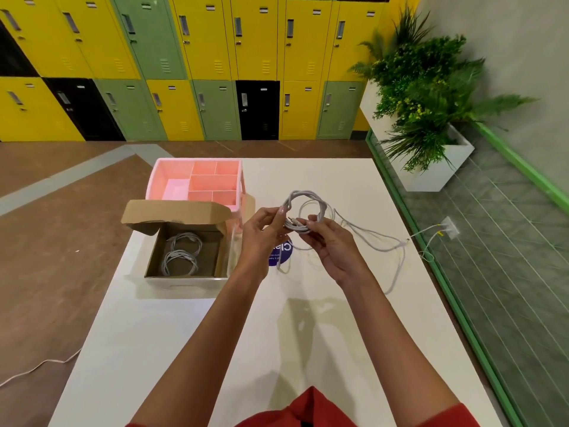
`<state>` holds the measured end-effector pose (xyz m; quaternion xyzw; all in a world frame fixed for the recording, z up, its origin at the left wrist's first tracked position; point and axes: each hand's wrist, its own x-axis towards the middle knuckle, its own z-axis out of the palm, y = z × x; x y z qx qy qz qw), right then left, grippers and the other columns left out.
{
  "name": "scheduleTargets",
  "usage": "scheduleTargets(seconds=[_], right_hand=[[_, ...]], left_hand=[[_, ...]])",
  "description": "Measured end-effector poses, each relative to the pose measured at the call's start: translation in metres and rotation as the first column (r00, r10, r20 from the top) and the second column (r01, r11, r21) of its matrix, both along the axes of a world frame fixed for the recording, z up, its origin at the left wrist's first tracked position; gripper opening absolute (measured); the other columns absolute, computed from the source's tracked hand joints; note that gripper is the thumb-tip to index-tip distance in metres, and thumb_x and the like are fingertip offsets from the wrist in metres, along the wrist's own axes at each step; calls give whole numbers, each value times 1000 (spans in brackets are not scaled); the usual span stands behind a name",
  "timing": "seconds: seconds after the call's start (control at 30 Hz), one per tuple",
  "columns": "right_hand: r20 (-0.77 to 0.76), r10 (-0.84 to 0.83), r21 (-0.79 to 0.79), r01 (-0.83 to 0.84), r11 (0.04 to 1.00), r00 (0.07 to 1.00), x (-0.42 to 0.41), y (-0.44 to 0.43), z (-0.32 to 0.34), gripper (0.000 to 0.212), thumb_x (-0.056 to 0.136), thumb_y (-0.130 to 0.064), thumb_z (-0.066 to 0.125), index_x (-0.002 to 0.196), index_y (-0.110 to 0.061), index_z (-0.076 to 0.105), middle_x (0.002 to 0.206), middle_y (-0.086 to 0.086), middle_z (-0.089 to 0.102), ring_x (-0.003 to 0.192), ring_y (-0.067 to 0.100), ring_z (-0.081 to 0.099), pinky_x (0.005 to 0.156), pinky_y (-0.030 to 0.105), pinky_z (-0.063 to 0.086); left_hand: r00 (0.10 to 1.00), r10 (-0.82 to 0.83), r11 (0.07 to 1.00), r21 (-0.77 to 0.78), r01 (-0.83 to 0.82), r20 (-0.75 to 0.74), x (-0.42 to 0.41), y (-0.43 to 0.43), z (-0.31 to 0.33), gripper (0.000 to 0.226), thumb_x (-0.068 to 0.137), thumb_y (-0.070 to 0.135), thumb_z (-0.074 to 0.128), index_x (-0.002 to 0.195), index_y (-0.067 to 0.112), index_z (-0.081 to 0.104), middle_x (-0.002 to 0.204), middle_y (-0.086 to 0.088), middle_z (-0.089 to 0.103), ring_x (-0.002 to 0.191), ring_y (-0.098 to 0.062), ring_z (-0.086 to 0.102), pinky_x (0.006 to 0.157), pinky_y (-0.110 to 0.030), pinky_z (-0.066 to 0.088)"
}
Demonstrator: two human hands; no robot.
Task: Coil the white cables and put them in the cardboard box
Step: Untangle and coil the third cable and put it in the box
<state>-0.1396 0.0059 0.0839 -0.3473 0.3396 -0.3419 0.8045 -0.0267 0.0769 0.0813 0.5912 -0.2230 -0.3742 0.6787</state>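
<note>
Two coiled white cables (181, 251) already lie inside the open brown cardboard box (153, 257), one loop behind the other, so by my reading the job is well past halfway.

From the head view, a third white cable (303, 193), part-wound into a loop, is held up above the white table (308, 349), just right of the box. The left hand (261, 234) pinches the loop's left side between thumb and fingertips. The right hand (328, 246) has its fingers curled round the lower strands. A loose tail (374, 241) of white cable trails off rightward across the table (whether it is one cable or two, I cannot tell).

What is left, as I judge it: wind in that tail, then set the coil in the box beside the other two.

Counted: one box, one pink plastic compartment tray (197, 180) behind it, two coils stowed, one coil in hand, and one round blue sticker (281, 254) on the table.
</note>
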Motion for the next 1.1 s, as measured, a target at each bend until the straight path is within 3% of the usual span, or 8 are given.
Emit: scheduleTargets(seconds=[0.13, 0.27, 0.4, 0.53, 0.73, 0.87, 1.03, 1.1], right_hand=[[-40, 73, -89, -76, 993, 997, -5, -1, 1, 11, 91, 1, 54, 92, -9, 56, 84, 5, 74, 79, 11, 69, 72, 20, 50], [-150, 166, -229, -198, 953, 975, -11, -7, 5, 15, 91, -2, 54, 90, -16, 53, 84, -2, 73, 78, 5, 67, 69, 20, 44], [-239, 154, -332, -230, 915, 959, -13, -10, 8, 16, 85, -4, 67, 94, -12, 57, 84, 4, 69, 82, 14, 68, 71, 20, 49], [-223, 76, -340, -150, 928, 972, -10, -4, 3, 27, 76, 1, 75, 96, -7, 57, 80, 9, 68, 77, 19, 69, 71, 23, 53], [-252, 5, -346, -95, 934, 968, -7, -2, -7, 29, 74, 2, 76, 95, -5, 57, 74, 3, 70, 76, 19, 70, 82, 34, 57], [-285, -39, -319, -56, 946, 958, -5, -1, -10, 25, 75, -5, 78, 92, -6, 59, 77, 5, 63, 77, 22, 67, 74, 31, 56], [-254, -2, -272, -69, 960, 967, -7, -2, -15, 18, 82, -4, 71, 93, -3, 58, 79, 11, 61, 75, 25, 67, 81, 40, 59], [-270, 47, -277, -124, 953, 962, -7, -2, -15, 22, 88, -14, 67, 101, 2, 58, 87, 15, 65, 79, 23, 69, 79, 36, 59]], left_hand=[[1000, -8, 1000, 31, 8, 16, 0, 0, -1, 22, 91, 27, 61, 105, 9, 64, 100, -12, 71, 85, -21, 71, 81, -32, 57], [1000, -12, 998, 56, 12, 2, -2, -2, 0, 14, 90, 24, 63, 99, 14, 65, 96, -9, 71, 88, -25, 70, 83, -35, 56], [1000, 2, 1000, 15, -2, 27, -3, -3, 0, 10, 88, 22, 65, 97, 17, 67, 94, -8, 70, 85, -22, 70, 71, -24, 57], [999, -30, 999, -33, 30, 26, -4, -7, 3, 20, 87, 22, 67, 103, 10, 70, 94, -11, 69, 86, -23, 69, 79, -30, 58], [992, -103, 995, -1, 103, 71, -1, -3, 1, 25, 97, 28, 51, 106, 15, 70, 90, 0, 73, 83, -12, 70, 72, -18, 54], [988, -143, 990, -3, 143, 59, -2, -3, -4, 27, 100, 19, 45, 116, 9, 65, 95, 2, 71, 79, -2, 70, 70, -14, 53], [980, -200, 979, 24, 200, -9, -4, -2, -16, 26, 100, 12, 45, 121, 11, 61, 108, -1, 69, 99, -14, 67, 89, -28, 55], [981, -191, 982, 9, 191, -18, -4, -2, -19, 24, 98, 8, 50, 119, 11, 62, 111, -4, 68, 101, -18, 67, 87, -29, 55]])
